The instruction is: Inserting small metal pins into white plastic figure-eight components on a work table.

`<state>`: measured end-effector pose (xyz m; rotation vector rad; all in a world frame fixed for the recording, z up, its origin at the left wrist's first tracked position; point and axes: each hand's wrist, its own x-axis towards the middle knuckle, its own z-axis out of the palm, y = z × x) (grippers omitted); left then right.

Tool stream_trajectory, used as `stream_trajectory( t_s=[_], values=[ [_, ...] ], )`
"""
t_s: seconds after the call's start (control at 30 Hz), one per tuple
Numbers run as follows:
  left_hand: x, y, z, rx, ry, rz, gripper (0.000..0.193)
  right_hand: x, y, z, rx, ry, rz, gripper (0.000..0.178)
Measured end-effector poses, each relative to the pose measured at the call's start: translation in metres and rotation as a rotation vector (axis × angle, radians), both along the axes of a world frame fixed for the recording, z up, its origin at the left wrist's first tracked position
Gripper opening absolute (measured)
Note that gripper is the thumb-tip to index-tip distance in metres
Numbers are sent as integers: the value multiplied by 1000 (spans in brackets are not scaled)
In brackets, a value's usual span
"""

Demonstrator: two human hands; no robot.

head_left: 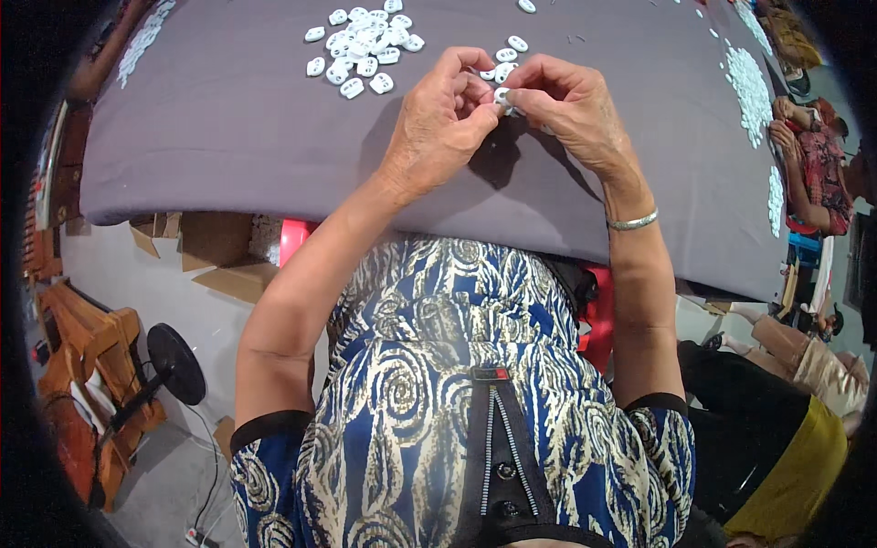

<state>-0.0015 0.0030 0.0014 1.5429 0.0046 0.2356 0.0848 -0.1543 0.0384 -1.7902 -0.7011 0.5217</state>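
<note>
From afar I saw the left hand (440, 123) and the right hand (577, 111), their fingers (480, 121) pinched closed on one small white piece (501, 95), right of the white pile (365, 38) on the counter (228, 119).

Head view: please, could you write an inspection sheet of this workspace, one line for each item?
Surface: grey cloth-covered table.
Job's things: one small white piece in hand; pile of similar pieces farther left; a few loose pieces just beyond.
Clutter: open cardboard box, below the table's near edge, left.
Hands: left hand and right hand meet, both pinching at the white piece.
Cables: dark cable on the floor, lower left.
Surroundings: another person at right, beside a larger white heap; round black object, lower left.
</note>
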Motion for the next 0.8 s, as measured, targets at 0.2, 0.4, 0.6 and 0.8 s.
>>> stream_trajectory(
  t_s=[0.2,0.4,0.6,0.8],
  values=[
    [2,0,-3,-1,-14,16,32,3,-1,-9,22,-141,27,16],
    [3,1,-2,-101,-11,-11,32,-4,0,1,-91,-402,45,24],
    [2,4,0,-134,-1,-63,30,-4,0,-1,-36,-494,60,24],
    [1,4,6,-172,6,-85,29,-4,2,-3,10,-549,43,23]
  ],
)
